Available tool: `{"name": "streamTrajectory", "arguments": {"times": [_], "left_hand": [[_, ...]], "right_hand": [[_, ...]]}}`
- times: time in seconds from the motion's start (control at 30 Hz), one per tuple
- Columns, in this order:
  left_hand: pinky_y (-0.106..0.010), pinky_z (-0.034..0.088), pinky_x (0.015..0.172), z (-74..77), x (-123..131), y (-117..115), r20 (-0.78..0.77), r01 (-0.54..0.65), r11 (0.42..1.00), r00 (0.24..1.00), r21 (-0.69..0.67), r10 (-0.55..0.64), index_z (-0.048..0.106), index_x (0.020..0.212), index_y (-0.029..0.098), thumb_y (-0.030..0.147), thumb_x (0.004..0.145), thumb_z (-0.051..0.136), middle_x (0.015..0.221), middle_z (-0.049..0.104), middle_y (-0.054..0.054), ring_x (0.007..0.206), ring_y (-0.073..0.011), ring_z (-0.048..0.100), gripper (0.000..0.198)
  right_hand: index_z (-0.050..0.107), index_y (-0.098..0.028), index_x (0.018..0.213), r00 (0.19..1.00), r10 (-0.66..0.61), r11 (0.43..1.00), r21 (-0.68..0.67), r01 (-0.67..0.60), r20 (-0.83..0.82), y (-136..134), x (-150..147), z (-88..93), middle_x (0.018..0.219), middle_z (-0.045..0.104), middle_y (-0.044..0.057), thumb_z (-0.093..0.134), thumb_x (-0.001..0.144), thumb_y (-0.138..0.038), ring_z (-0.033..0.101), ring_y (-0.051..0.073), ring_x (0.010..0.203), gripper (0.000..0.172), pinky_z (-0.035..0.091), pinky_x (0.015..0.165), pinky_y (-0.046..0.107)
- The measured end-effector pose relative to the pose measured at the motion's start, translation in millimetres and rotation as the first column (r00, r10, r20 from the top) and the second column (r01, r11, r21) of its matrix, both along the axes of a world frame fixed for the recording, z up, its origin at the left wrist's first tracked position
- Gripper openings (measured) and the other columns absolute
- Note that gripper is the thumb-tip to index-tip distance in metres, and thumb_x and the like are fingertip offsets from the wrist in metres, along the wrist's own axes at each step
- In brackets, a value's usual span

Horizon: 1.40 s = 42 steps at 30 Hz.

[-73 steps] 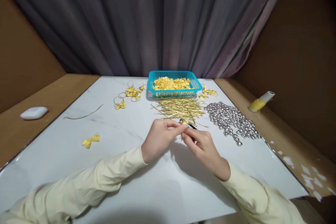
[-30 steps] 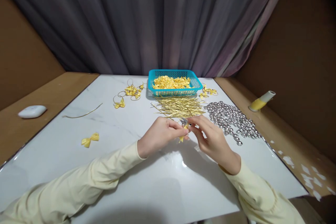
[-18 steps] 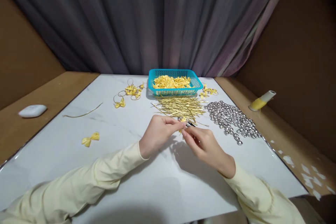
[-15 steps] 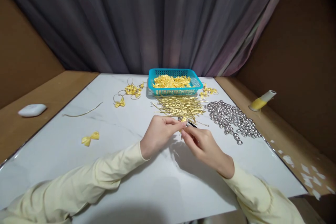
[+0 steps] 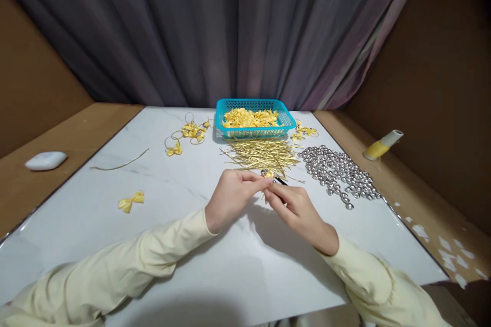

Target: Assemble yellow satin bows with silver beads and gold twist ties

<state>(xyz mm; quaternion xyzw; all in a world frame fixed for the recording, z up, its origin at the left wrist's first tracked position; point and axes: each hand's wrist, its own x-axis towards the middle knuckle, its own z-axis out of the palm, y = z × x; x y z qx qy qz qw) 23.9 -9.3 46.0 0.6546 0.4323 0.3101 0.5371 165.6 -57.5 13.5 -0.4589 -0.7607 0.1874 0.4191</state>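
My left hand and my right hand meet in front of the gold ties, above the white table. Thumb and fingers of both pinch a small yellow ribbon bow, mostly covered by my fingertips. A round silver piece, like a bell or bead, shows at its left side. Just beyond my right fingers a slim black object sticks out; its kind, and whether it is held, I cannot tell. A pile of gold twist ties lies behind my hands.
Behind the ties stands a blue basket of yellow bows. Silver bells or beads spread on the right. Looped bow pieces lie at the back left, a loose bow nearer. A yellow-and-white tube stands right; a white object left.
Both hands keep their pinch at nearly the same spot. The silver piece and bow show slightly more above my left fingertips. The view has shifted a little.
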Motion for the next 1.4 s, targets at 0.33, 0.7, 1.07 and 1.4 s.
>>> {"name": "streamTrajectory", "arguments": {"times": [0.33,0.7,1.07,1.4], "left_hand": [[-0.027,0.046,0.074,-0.2,-1.4,2.2,0.046,0.001,1.0,0.999,-0.02,0.0,0.071,0.068,0.013,0.035,0.074,0.062,0.075,0.071,-0.005,0.078,-0.019,0.063,0.024],[-0.023,0.046,0.062,-3.0,-1.0,2.1,0.014,-0.056,0.997,0.998,0.061,0.056,0.071,0.067,0.014,0.033,0.073,0.063,0.067,0.069,-0.002,0.066,-0.0157,0.061,0.021],[-0.023,0.046,0.066,1.1,-1.1,-0.3,0.016,-0.022,0.998,1.0,0.055,0.021,0.07,0.065,0.014,0.033,0.074,0.061,0.068,0.07,-0.003,0.069,-0.0162,0.062,0.022],[-0.027,0.047,0.075,1.5,-3.8,3.8,0.046,0.058,0.998,0.997,-0.001,-0.058,0.071,0.07,0.015,0.037,0.075,0.06,0.077,0.072,-0.005,0.08,-0.0195,0.063,0.025]], "right_hand": [[0.045,-0.018,0.069,0.996,0.074,0.997,0.021,-0.075,0.056,-0.3,4.2,1.6,0.058,0.043,-0.002,0.035,0.088,-0.017,0.039,0.009,0.05,0.021,0.031,0.051,0.021],[0.052,-0.016,0.077,0.997,0.039,0.997,-0.066,-0.035,0.068,1.8,3.7,-0.3,0.059,0.048,-0.002,0.036,0.091,-0.023,0.04,0.009,0.049,0.022,0.031,0.049,0.021],[0.051,-0.017,0.075,0.994,0.06,0.998,0.015,-0.061,0.096,1.3,7.4,-1.1,0.061,0.049,-0.001,0.036,0.089,-0.019,0.044,0.01,0.052,0.021,0.035,0.052,0.021],[0.047,-0.018,0.077,0.988,0.085,0.994,0.064,-0.093,0.126,2.6,9.4,-3.3,0.064,0.05,0.001,0.035,0.09,-0.017,0.046,0.012,0.056,0.018,0.038,0.054,0.022]]}}
